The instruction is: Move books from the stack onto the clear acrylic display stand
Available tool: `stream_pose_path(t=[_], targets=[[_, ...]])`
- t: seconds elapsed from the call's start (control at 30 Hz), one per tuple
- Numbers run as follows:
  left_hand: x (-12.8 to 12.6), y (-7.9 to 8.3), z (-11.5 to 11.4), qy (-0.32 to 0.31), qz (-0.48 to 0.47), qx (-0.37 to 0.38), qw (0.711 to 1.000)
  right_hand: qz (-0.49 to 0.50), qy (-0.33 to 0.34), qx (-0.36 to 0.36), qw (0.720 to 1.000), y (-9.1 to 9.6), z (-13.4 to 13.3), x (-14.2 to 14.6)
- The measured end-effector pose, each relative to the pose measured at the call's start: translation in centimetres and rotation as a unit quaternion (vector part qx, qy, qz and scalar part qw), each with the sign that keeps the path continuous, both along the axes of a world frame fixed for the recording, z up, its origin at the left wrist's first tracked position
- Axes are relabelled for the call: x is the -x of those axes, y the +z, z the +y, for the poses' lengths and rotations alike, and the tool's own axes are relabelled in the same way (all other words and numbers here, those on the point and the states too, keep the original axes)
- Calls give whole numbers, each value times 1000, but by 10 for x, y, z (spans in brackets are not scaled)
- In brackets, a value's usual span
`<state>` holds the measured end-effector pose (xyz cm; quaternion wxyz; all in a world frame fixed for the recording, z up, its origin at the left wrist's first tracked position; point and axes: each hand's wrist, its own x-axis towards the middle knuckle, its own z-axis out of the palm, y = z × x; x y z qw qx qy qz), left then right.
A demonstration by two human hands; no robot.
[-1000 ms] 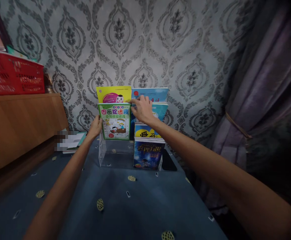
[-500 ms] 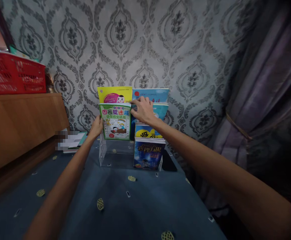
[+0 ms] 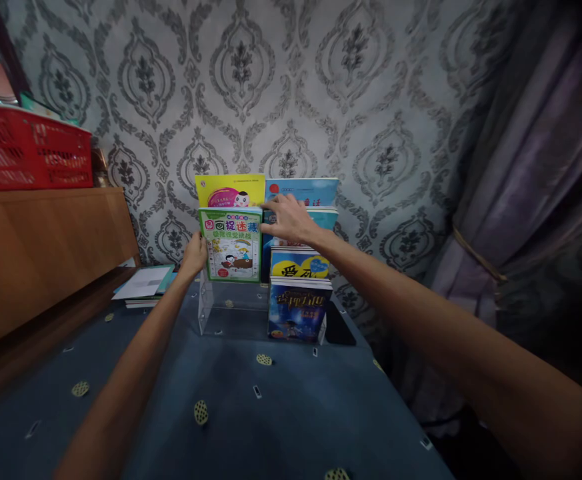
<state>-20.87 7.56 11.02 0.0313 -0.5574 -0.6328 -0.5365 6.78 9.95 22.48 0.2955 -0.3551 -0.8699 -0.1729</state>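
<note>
1. The left hand (image 3: 194, 254) is clamped on the left edge of the green book (image 3: 231, 245), steadying it upright in the clear rack (image 3: 205, 308).
2. The right hand (image 3: 287, 219), fingers loosely spread, rests on the book's top right corner beside the blue book (image 3: 315, 191).
3. Both arms reach straight forward over the blue cloth (image 3: 251, 413).

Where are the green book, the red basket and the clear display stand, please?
green book (image 3: 231, 248), head view, middle of its front cover.
red basket (image 3: 25, 150), head view, its front wall.
clear display stand (image 3: 205, 310), head view, its lower left side panel.
</note>
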Motion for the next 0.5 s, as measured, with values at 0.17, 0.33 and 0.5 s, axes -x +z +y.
stream_pose_path(t=[0.17, 0.33, 0.5], targets=[[-2, 1, -1, 7, 3, 1, 1000, -18, -3, 1, 1000, 3, -1, 3], [-4, 1, -3, 10, 4, -3, 1000, 4, -19, -10, 1000, 3, 0, 11], [-7, 0, -4, 11, 3, -9, 1000, 35, -24, -29, 999, 0, 4, 14]])
